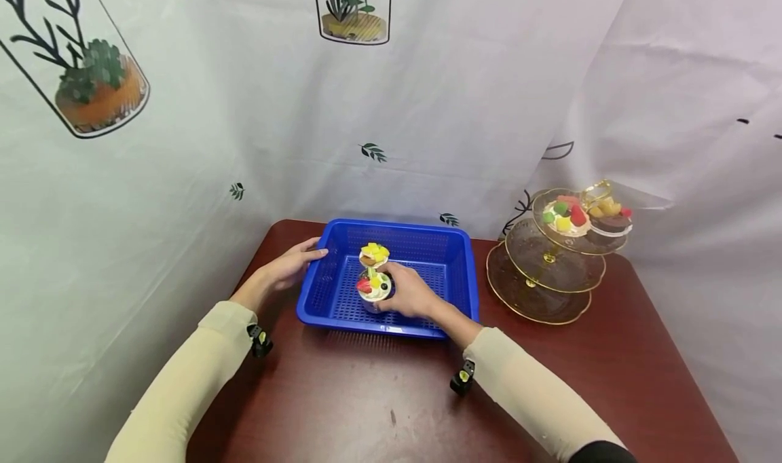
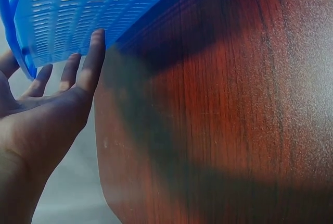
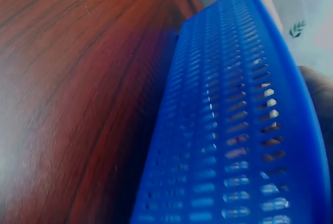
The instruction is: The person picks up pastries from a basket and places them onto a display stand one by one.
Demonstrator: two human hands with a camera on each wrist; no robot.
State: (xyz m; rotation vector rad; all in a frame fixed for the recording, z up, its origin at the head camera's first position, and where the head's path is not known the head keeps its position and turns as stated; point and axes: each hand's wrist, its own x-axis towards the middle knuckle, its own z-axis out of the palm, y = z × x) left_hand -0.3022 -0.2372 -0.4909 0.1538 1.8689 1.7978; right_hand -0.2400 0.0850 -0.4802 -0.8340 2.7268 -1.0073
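A blue plastic basket (image 1: 461,273) with slotted walls stands on the table. My left hand (image 1: 292,263) holds its left rim, thumb over the edge; in the left wrist view the fingers (image 2: 93,62) lie along the slotted outer wall. Reaching in over the front wall, my right hand (image 1: 408,292) grips a dessert cup (image 1: 374,288) topped with white cream, strawberry and other fruit. Just behind that cup is a small dessert (image 1: 374,254) with yellow fruit pieces. The basket's wall (image 3: 223,104) hides most of the right hand in the right wrist view.
To the right of the basket stands a three-tier clear stand (image 1: 550,259) with gold rims. Its top tier carries a fruit tart (image 1: 567,217) and a chocolate-coloured dessert cup (image 1: 609,217). The reddish-brown table (image 1: 366,395) meets a hanging white cloth (image 1: 275,110) behind.
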